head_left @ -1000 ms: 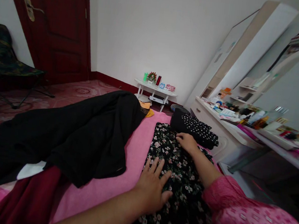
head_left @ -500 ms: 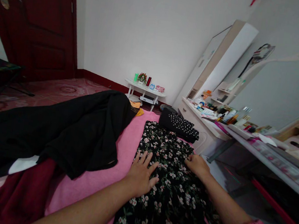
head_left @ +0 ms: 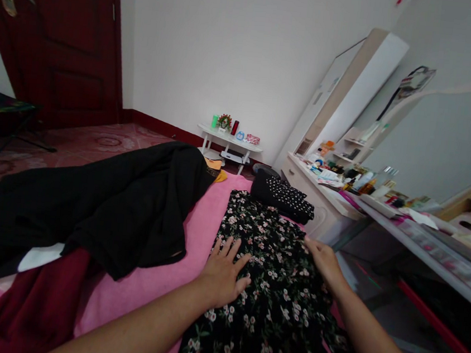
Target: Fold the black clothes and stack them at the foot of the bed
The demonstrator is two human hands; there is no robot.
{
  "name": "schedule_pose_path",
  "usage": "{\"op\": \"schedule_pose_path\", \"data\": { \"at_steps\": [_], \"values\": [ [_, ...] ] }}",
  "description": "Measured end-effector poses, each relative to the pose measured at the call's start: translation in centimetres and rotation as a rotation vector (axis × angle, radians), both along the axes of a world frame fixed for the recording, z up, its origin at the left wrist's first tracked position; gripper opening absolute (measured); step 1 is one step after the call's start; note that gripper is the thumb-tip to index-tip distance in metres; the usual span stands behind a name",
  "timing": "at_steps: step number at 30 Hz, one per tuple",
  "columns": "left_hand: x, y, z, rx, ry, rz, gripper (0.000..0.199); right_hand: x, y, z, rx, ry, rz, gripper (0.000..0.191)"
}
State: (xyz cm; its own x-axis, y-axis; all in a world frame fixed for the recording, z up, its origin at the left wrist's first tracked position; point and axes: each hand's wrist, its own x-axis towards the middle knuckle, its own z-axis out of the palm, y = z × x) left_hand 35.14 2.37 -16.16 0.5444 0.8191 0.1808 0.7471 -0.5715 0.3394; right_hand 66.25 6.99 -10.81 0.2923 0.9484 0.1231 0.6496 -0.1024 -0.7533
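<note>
A black garment with a small pink-and-white flower print [head_left: 265, 292] lies spread over a pink bed cover [head_left: 209, 224]. My left hand [head_left: 225, 276] rests flat on its left part, fingers spread and holding nothing. At the garment's right edge, my right hand [head_left: 324, 260] has its fingers pressed together on the cloth; the fingertips are partly hidden. Beyond the garment's far end sits a folded black cloth with white dots [head_left: 284, 195].
To the left lie a heap of black clothing [head_left: 131, 205] and a dark red cloth [head_left: 37, 301]. A dressing table [head_left: 334, 201] crowded with bottles stands on the right. Behind the bed is a small white table [head_left: 226, 137]. A folding stool [head_left: 2, 110] stands near the red door [head_left: 66, 29].
My right hand has moved outward to the right and slightly away from me, drawing the garment's right edge with it. My left hand stays in place on the cloth.
</note>
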Motion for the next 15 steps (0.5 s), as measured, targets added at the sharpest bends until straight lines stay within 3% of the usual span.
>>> {"op": "schedule_pose_path", "data": {
  "at_steps": [2,5,9,12,15],
  "values": [
    [0.0,0.0,0.1,-0.004,0.0,0.004,0.063,0.2,0.5,0.2,-0.139,-0.028,0.052,0.041],
    [0.0,0.0,0.0,-0.005,-0.002,0.005,0.062,0.5,1.3,0.1,-0.223,-0.133,0.046,0.044],
    [0.0,0.0,-0.2,0.002,-0.015,0.001,0.063,0.2,2.1,-0.7,-0.178,-0.228,0.126,0.042],
    [0.0,0.1,-0.3,0.007,-0.019,-0.004,0.063,-0.3,2.2,-1.4,-0.117,-0.224,0.058,0.046],
    [0.0,0.1,-0.3,0.002,-0.006,-0.002,0.064,-0.4,2.3,-1.5,-0.057,-0.248,-0.012,0.026]
  ]
}}
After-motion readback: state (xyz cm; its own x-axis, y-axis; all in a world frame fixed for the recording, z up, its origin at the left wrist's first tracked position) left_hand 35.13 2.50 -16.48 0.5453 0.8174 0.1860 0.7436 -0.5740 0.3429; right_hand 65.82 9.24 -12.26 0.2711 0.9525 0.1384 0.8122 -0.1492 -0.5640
